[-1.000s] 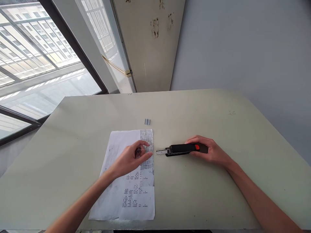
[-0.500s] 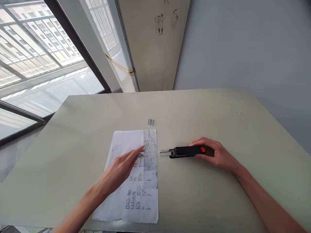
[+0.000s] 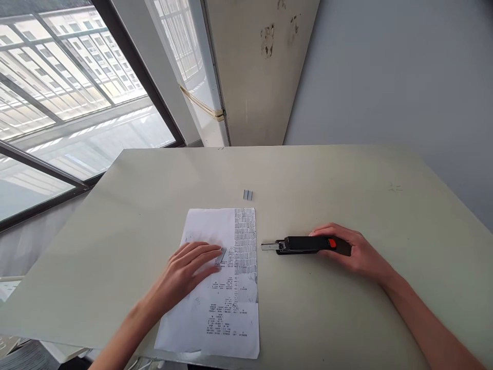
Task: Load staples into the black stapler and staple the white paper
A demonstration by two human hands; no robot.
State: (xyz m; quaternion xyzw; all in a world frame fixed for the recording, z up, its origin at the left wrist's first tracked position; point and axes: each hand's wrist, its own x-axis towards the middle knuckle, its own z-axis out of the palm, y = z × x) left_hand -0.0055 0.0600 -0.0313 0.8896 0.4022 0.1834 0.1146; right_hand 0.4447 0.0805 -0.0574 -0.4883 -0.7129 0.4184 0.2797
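A black stapler (image 3: 308,245) with a red button lies level over the table, and my right hand (image 3: 356,252) is wrapped round its back end. From its front, pointing left, sticks a narrow metal tray (image 3: 270,246). My left hand (image 3: 192,264) is over a printed sheet of paper (image 3: 215,226), palm down. Between its thumb and fingertips I see a small grey strip of staples (image 3: 221,255), partly hidden by the fingers. More short staple strips (image 3: 247,195) lie side by side on the table just beyond the sheet.
The pale table (image 3: 327,180) stretches out on both sides of the sheet. Behind it stand a fridge (image 3: 256,92) with its handle at the left and a plain wall (image 3: 385,77). A window (image 3: 69,77) is at the left.
My left hand has rolled palm down and drawn back left from the sheet's patterned column, so the staple strip shows more. My right hand still holds the stapler. The whole view has shifted slightly.
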